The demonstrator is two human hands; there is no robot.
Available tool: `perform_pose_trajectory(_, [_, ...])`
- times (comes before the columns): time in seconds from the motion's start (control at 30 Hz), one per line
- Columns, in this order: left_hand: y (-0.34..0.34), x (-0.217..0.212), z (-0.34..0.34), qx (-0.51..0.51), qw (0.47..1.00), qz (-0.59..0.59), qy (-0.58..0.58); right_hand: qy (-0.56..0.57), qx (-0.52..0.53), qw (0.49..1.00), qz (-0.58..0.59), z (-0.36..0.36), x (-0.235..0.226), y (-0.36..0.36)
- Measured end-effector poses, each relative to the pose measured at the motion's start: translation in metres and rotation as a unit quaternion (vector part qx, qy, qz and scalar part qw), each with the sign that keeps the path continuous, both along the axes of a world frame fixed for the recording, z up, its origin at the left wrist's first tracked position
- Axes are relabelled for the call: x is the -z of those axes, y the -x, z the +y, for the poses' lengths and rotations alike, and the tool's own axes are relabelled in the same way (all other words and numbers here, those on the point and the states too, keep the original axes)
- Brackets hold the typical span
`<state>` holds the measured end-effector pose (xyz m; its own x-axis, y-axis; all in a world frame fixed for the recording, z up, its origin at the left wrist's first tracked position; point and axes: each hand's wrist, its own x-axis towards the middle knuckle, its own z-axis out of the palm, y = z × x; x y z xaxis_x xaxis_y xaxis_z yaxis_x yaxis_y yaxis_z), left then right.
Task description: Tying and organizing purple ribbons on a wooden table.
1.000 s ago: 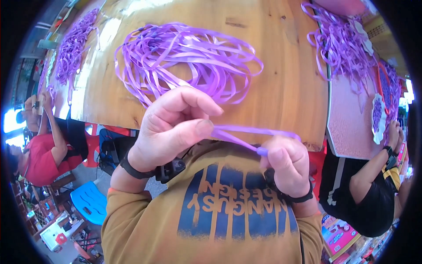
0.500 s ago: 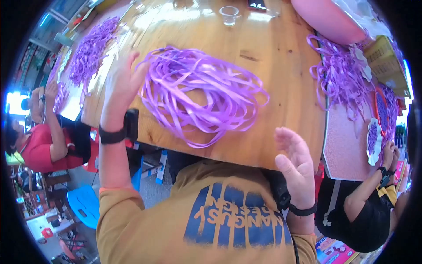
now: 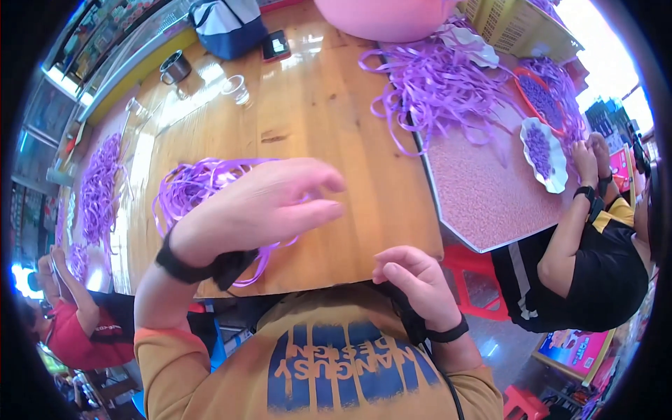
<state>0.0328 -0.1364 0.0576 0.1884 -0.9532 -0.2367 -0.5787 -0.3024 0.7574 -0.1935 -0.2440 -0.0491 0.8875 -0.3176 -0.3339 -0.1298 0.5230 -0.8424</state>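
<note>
A loose coil of shiny purple ribbon (image 3: 192,183) lies on the wooden table, partly hidden under my left forearm and wrist. My left hand (image 3: 280,199) reaches across above the coil, pointing right. Its thumb and fingers are apart, and nothing shows between them. Just off the table's near edge is my right hand (image 3: 420,287), in front of my chest. Its fingers are loosely bent with the thumb beside them, and I see nothing in it. Both wrists wear black bands.
A clear plastic cup (image 3: 235,88), a phone (image 3: 275,45), a metal mug (image 3: 175,68) and a blue-white bag (image 3: 227,28) stand toward the back. More purple ribbon (image 3: 444,91) is heaped right, near a pink basin (image 3: 388,17) and a white dish (image 3: 544,155). People sit on both sides.
My left hand has swung right, across the ribbon coil. My right hand's fingers have bent inward. The view has turned rightward, so the coil appears lower and farther left.
</note>
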Motion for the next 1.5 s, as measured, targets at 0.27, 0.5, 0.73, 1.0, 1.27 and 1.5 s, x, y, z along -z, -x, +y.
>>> perform_pose_trajectory(0.27, [0.012,0.089,-0.121,0.106,0.973,-0.195,0.058,0.069,-0.008,0.994,-0.080,-0.003,0.025,0.001])
perform_pose_trajectory(0.5, [0.029,0.093,-0.091,0.117,0.974,-0.190,-0.032,0.155,-0.029,0.981,-0.113,-0.007,0.027,0.007])
perform_pose_trajectory(0.73, [0.066,0.044,0.005,0.080,0.995,-0.024,-0.055,0.143,-0.030,0.986,-0.084,-0.010,0.018,0.009])
perform_pose_trajectory(1.0, [0.065,0.043,0.083,0.089,0.962,0.256,-0.018,0.468,-0.033,0.859,-0.205,0.003,-0.018,-0.034])
perform_pose_trajectory(1.27, [0.058,0.055,0.134,-0.203,0.871,0.425,0.138,0.379,-0.251,0.890,-0.038,0.027,-0.012,-0.050])
perform_pose_trajectory(1.5, [0.056,0.067,0.137,-0.148,0.792,0.553,0.212,0.232,-0.262,0.933,-0.090,0.072,-0.014,-0.075])
